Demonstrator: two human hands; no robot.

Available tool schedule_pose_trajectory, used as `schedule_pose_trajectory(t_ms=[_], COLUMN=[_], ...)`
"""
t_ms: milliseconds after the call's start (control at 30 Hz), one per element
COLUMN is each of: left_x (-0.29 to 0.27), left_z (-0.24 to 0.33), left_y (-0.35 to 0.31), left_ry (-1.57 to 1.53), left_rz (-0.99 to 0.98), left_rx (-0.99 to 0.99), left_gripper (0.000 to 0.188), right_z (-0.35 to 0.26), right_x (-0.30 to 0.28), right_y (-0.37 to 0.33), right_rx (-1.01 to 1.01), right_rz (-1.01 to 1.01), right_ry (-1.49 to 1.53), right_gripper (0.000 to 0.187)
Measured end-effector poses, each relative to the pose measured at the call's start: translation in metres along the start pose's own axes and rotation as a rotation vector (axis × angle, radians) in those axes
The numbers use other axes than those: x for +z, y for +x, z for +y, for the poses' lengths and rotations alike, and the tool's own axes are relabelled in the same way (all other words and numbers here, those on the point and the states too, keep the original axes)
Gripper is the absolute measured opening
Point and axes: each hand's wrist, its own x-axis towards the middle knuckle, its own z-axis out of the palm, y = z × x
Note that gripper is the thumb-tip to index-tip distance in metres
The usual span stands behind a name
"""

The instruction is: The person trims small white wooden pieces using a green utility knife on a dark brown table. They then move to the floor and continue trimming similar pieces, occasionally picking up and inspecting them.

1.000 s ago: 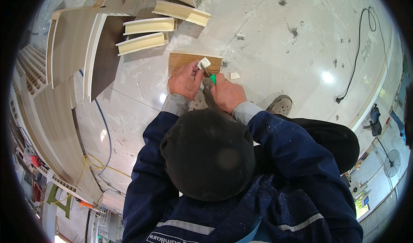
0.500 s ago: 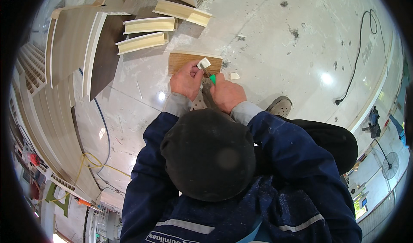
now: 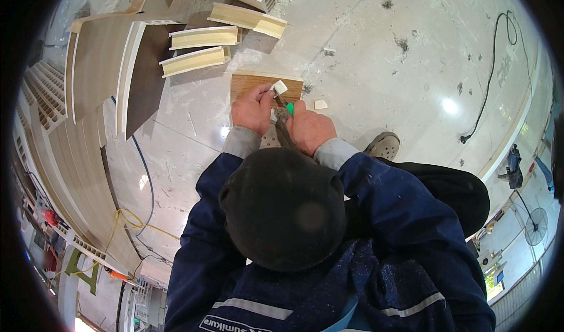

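My left hand [image 3: 251, 113] is closed, pinching a small white block [image 3: 280, 87] between thumb and fingertips. In my right fist [image 3: 311, 129] is a green-handled tool [image 3: 289, 108] with a thin dark blade; its exact kind is not clear. The blade reaches up to the block's near side, and whether it cuts in cannot be made out. Both hands work just over the near edge of a wood-grain board [image 3: 242, 83] lying on the floor. A second small white piece [image 3: 320, 104] lies right of the board, close to my right hand.
Several cream channel-shaped offcuts [image 3: 204, 37] lie beyond the board to the left. Large brown and white panels [image 3: 141, 76] stand at the left, near a blue hose [image 3: 143, 162] and a yellow cord [image 3: 126, 217]. A black cable [image 3: 486, 91] lies at the right. My shoe [image 3: 385, 146] is near.
The white block has turned slightly in my left fingers. Both hands stay at nearly the same place over the board, and the whole view has shifted a little.
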Motion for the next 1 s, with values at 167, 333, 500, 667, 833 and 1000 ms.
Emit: schedule_pose_trajectory(t_ms=[167,333,500,667,833,1000], left_x=[0.000,0.001,0.004,0.005,0.004,0.003], left_z=[-0.006,-0.007,-0.004,-0.005,-0.002,0.002], left_y=[0.009,0.012,0.009,0.010,0.011,0.010], left_ry=[-0.148,-0.259,-0.360,-0.223,-0.203,-0.185], left_rz=[-0.066,-0.090,-0.056,-0.074,-0.058,-0.049], left_rx=[-0.123,-0.164,-0.198,-0.172,-0.152,-0.168], left_gripper=[0.025,0.023,0.020,0.022,0.023,0.024], right_z=[-0.010,-0.008,0.002,0.016,0.023,0.024], right_x=[-0.007,-0.006,0.006,0.019,0.026,0.019], right_y=[0.001,0.001,0.004,0.004,-0.003,-0.015], right_rx=[0.043,0.052,0.039,0.050,0.055,0.026], right_rz=[-0.057,-0.067,-0.057,-0.075,-0.067,-0.033], right_ry=[-0.011,0.024,-0.005,-0.016,-0.020,0.022], right_gripper=[0.035,0.033,0.031,0.030,0.031,0.032])
